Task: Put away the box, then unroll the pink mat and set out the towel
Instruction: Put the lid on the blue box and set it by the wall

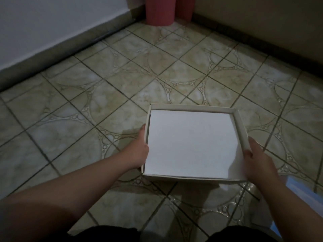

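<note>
A: Here, from my remote seat, I read step one: putting away the box [191,145]. It is a shallow open white carton, held low over the tiled floor [108,81] directly in front of the person's knees; whether its base touches the tiles I cannot tell.

B: And the hands?

A: The left hand [139,151] lies along the left wall, fingers [142,131] straight and pressed together against the card. The right hand [257,161] grips the right wall, thumb hooked over the rim; its remaining fingers are hidden beneath.

B: What does the next move call for?

A: I judge that the box must be carried off level, both sides supported, to wherever it is stored, which is not in view. Only then the pink mat [160,10], standing rolled in the far corner, well apart from the box. A second pink roll [185,7] stands just beside it. A pale sheet [297,189] by the right forearm may be the towel; uncertain.

B: Any writing?

A: None legible; the box interior is blank.
</note>
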Action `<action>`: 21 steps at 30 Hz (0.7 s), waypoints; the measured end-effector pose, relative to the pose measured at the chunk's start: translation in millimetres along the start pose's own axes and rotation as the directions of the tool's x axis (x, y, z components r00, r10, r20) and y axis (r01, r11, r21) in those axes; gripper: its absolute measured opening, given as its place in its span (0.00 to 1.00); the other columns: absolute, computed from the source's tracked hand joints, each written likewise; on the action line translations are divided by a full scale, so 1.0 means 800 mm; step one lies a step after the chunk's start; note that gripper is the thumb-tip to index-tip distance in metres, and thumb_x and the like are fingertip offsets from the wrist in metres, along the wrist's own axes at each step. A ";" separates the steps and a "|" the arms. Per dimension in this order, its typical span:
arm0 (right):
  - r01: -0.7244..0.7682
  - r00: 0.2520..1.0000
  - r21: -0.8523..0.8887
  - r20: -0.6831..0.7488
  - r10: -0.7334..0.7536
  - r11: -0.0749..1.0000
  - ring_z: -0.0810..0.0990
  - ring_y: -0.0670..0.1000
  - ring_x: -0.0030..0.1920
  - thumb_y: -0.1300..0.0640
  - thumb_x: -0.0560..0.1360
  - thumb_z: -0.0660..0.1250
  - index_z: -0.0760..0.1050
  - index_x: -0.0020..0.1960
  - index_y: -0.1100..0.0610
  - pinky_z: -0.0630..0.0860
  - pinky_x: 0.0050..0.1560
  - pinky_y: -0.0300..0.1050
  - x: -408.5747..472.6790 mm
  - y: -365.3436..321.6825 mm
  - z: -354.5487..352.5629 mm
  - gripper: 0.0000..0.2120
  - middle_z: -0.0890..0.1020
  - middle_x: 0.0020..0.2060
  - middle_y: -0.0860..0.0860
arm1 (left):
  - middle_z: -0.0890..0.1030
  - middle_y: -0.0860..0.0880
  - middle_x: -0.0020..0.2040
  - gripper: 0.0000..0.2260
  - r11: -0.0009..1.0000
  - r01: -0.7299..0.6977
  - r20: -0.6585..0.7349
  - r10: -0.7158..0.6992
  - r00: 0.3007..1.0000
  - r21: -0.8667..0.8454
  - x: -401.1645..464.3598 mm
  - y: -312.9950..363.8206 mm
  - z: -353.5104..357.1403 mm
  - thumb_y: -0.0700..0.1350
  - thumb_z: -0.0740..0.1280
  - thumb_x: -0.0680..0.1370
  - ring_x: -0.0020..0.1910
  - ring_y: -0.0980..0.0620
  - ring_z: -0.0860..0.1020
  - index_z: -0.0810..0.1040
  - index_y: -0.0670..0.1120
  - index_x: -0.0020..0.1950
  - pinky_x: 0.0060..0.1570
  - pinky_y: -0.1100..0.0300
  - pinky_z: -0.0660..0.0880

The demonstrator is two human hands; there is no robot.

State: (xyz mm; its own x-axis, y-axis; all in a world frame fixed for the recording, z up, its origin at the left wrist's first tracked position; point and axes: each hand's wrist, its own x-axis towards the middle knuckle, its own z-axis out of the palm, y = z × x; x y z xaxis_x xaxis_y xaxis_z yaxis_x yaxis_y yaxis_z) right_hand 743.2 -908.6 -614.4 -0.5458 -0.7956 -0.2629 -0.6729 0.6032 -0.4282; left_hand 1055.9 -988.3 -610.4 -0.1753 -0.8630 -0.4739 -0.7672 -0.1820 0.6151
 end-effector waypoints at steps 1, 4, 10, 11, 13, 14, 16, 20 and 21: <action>0.036 0.999 -0.002 -0.004 -0.036 0.999 0.75 0.68 0.56 0.58 0.80 0.54 0.59 0.74 0.49 0.71 0.54 0.56 -0.002 -0.016 -0.002 0.23 0.76 0.58 0.69 | 0.77 0.38 0.58 0.30 1.000 0.017 -0.032 -0.017 0.999 -0.003 -0.007 -0.007 -0.012 0.37 0.53 0.79 0.48 0.45 0.76 0.41 0.52 0.77 0.52 0.51 0.73; 0.175 0.984 0.012 -0.014 -0.175 0.984 0.77 0.67 0.52 0.61 0.78 0.54 0.62 0.72 0.51 0.68 0.45 0.52 -0.017 -0.068 -0.004 0.23 0.78 0.53 0.68 | 0.76 0.38 0.60 0.29 0.999 0.046 -0.140 -0.048 0.989 -0.015 -0.037 -0.025 -0.060 0.37 0.53 0.79 0.52 0.42 0.76 0.44 0.50 0.77 0.53 0.53 0.74; 0.426 0.905 0.049 0.005 -0.426 0.904 0.76 0.67 0.54 0.60 0.79 0.53 0.62 0.72 0.54 0.71 0.49 0.55 -0.051 -0.201 -0.011 0.21 0.77 0.56 0.66 | 0.74 0.35 0.63 0.29 0.991 0.133 -0.299 -0.129 0.945 -0.006 -0.119 -0.061 -0.176 0.40 0.54 0.80 0.56 0.39 0.75 0.43 0.50 0.77 0.47 0.58 0.69; 0.455 0.890 0.058 0.013 -0.457 0.888 0.76 0.66 0.54 0.60 0.79 0.52 0.62 0.71 0.53 0.71 0.49 0.56 -0.058 -0.224 -0.012 0.21 0.77 0.56 0.66 | 0.73 0.35 0.64 0.29 0.989 0.150 -0.323 -0.142 0.936 0.000 -0.131 -0.067 -0.194 0.40 0.54 0.80 0.56 0.39 0.75 0.44 0.50 0.76 0.46 0.58 0.68; 0.517 0.854 0.070 0.025 -0.519 0.853 0.76 0.65 0.50 0.60 0.79 0.52 0.63 0.70 0.53 0.70 0.46 0.54 -0.073 -0.273 -0.009 0.20 0.77 0.54 0.65 | 0.73 0.36 0.64 0.28 0.984 0.181 -0.377 -0.168 0.911 -0.001 -0.158 -0.083 -0.233 0.41 0.54 0.80 0.52 0.40 0.75 0.45 0.49 0.76 0.44 0.57 0.68; 0.541 0.839 0.065 0.025 -0.544 0.838 0.75 0.64 0.48 0.60 0.79 0.52 0.64 0.69 0.54 0.69 0.44 0.52 -0.078 -0.294 -0.007 0.19 0.77 0.54 0.65 | 0.74 0.37 0.63 0.27 0.981 0.195 -0.396 -0.182 0.900 -0.007 -0.167 -0.091 -0.248 0.41 0.54 0.80 0.47 0.42 0.74 0.45 0.50 0.76 0.41 0.57 0.68; 0.594 0.801 0.066 0.036 -0.597 0.801 0.74 0.62 0.47 0.60 0.79 0.52 0.65 0.68 0.55 0.66 0.43 0.49 -0.096 -0.346 0.006 0.18 0.77 0.54 0.65 | 0.75 0.37 0.60 0.27 0.973 0.230 -0.452 -0.218 0.865 -0.027 -0.194 -0.120 -0.283 0.41 0.54 0.80 0.40 0.48 0.73 0.45 0.50 0.76 0.34 0.58 0.66; 0.693 0.714 0.095 0.042 -0.699 0.714 0.75 0.63 0.53 0.60 0.78 0.53 0.67 0.66 0.56 0.65 0.46 0.48 -0.136 -0.443 0.044 0.17 0.76 0.57 0.64 | 0.72 0.38 0.65 0.27 0.962 0.262 -0.517 -0.265 0.814 -0.082 -0.227 -0.192 -0.346 0.41 0.55 0.79 0.54 0.41 0.74 0.47 0.48 0.76 0.51 0.51 0.73; 0.714 0.691 0.102 0.050 -0.721 0.692 0.75 0.62 0.52 0.60 0.78 0.53 0.67 0.65 0.56 0.65 0.46 0.48 -0.145 -0.466 0.055 0.16 0.76 0.56 0.63 | 0.70 0.38 0.67 0.27 0.958 0.273 -0.525 -0.277 0.804 -0.087 -0.233 -0.210 -0.361 0.41 0.55 0.79 0.59 0.40 0.73 0.47 0.47 0.76 0.57 0.51 0.71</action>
State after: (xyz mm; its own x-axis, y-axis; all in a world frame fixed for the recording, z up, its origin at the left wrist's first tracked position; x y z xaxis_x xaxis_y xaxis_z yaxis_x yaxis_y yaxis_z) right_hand 1079.0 -1043.7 -462.6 0.1324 -0.9876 0.0841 -0.8048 -0.1566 -0.5725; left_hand 1395.7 -933.4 -443.4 0.3959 -0.8914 -0.2207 -0.7290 -0.4512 0.5147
